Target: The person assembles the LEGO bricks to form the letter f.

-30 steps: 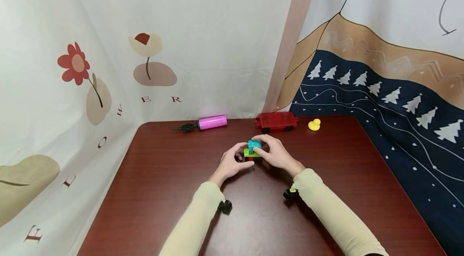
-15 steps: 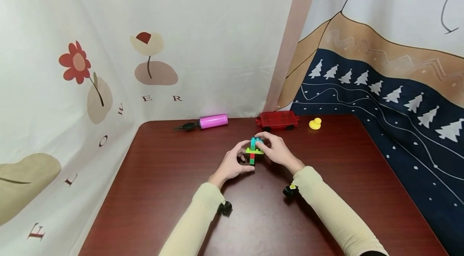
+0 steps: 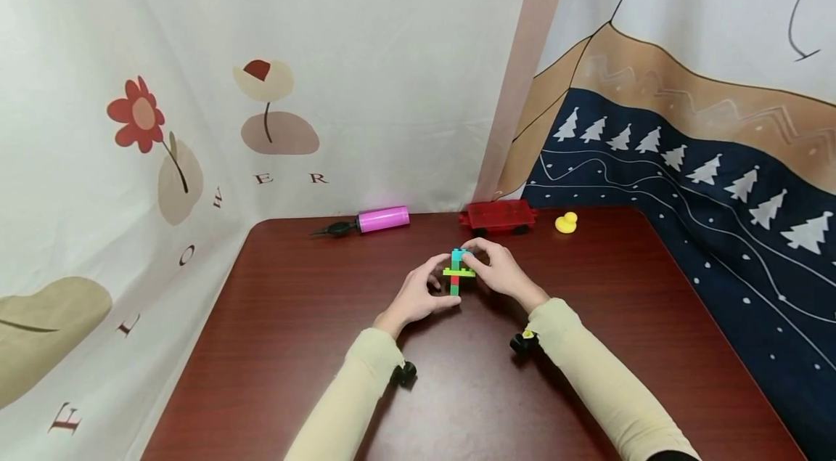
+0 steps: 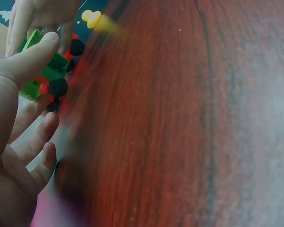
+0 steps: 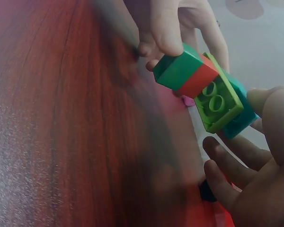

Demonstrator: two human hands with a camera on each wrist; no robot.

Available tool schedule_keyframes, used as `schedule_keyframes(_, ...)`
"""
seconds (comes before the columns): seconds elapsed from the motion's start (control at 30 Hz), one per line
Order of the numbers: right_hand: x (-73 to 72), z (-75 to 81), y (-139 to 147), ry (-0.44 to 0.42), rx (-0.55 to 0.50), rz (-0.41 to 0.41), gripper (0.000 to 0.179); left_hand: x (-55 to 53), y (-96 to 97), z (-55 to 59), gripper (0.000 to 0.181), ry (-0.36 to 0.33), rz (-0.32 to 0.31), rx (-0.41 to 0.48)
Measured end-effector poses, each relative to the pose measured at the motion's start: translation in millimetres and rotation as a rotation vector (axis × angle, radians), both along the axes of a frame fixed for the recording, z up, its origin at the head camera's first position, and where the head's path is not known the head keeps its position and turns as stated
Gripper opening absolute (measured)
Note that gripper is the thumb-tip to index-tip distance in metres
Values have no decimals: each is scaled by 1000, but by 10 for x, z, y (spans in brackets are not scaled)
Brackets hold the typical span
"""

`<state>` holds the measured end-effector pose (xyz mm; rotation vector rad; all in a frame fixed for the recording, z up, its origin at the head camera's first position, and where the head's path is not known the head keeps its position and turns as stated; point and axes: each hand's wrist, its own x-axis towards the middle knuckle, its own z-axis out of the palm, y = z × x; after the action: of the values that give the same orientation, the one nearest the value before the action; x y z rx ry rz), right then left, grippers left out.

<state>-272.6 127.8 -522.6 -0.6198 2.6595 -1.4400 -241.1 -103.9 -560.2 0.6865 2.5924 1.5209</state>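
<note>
A toy brick stack [image 3: 455,274] is held off the table between both hands. It has a teal brick [image 3: 459,255] at the top, a lime green plate [image 5: 220,101] across the middle, then a red brick [image 5: 196,78] and a green brick [image 5: 178,68] at the bottom. My left hand [image 3: 418,292] pinches the bottom green brick, its thumb over that end in the left wrist view. The right hand [image 3: 499,271] grips the teal brick between thumb and fingers; its far fingertips are partly hidden in the head view.
Along the back edge of the brown table [image 3: 313,359] lie a pink hand pump [image 3: 383,219] with a black end, a red toy wagon [image 3: 499,217] on black wheels and a yellow rubber duck [image 3: 566,222]. Printed curtains [image 3: 392,83] hang close behind.
The brick stack has tipped so that the red and green bricks below the plate now show. My left thumb has moved slightly down with it. Both arms stay nearly in place.
</note>
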Motion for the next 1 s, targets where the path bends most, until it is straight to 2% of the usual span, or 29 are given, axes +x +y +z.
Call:
schedule_keyframes(0.3,-44,-80,-21,-37,15,-16,26,-16,-3,5,82,50,19,-41)
schedule_keyframes(0.5,-70,-133,-17,-12,66,-26,30,-35,12,-12,79,78,40,-70)
schedule_keyframes(1.0,-123,-212,-12,-73,102,-5,28,-14,22,-41,77,0,71,-133)
